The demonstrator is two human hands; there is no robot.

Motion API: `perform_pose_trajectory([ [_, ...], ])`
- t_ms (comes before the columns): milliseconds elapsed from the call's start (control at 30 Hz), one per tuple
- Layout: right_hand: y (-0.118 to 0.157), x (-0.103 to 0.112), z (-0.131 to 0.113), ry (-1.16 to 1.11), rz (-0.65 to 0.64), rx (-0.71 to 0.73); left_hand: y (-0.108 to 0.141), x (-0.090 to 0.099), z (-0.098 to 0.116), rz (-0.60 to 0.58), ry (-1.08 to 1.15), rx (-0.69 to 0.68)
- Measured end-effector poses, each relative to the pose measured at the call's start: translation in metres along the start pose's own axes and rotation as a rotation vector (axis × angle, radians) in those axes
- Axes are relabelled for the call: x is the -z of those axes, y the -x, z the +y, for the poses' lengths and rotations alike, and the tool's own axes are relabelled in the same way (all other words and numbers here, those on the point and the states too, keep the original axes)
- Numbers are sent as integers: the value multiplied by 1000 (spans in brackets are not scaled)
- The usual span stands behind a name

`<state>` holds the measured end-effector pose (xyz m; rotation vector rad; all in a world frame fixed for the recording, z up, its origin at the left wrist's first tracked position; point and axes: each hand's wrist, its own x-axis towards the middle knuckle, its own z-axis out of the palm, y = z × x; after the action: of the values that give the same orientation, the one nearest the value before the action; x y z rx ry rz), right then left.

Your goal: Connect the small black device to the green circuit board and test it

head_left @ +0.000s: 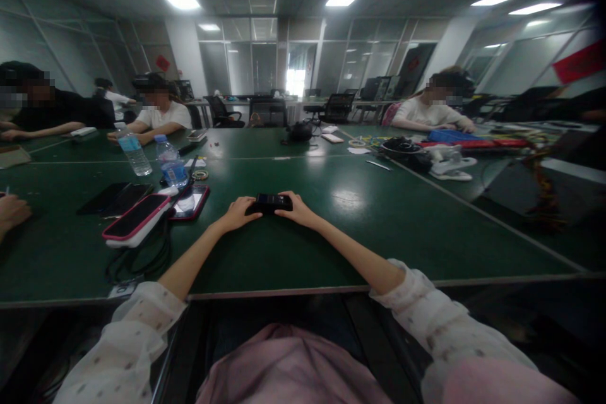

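A small black device [273, 202] with a dark screen rests on the green table [303, 252], a little left of the middle of the view. My left hand [237, 214] grips its left end, thumb along the near side. Its right end is held by my right hand [295, 209], with fingers at the far side and thumb at the near side. Both forearms lie over the near part of the table, and the undersides of the fingers are hidden.
Left of my hands are a phone in a pink case [137, 217], a pink-edged tablet [190, 202], black cables and two water bottles [135, 150] [171, 164]. White gear [449, 163] and a metal box [534, 186] stand right. Several people sit around.
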<state>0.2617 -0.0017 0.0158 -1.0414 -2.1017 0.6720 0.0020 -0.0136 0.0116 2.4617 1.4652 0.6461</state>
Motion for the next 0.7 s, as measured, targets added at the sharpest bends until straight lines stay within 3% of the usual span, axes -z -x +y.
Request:
perform_pose_trajectory([
  [700,-1,-2,1,22,35,38,-1,-1,-1,21,-13,2],
])
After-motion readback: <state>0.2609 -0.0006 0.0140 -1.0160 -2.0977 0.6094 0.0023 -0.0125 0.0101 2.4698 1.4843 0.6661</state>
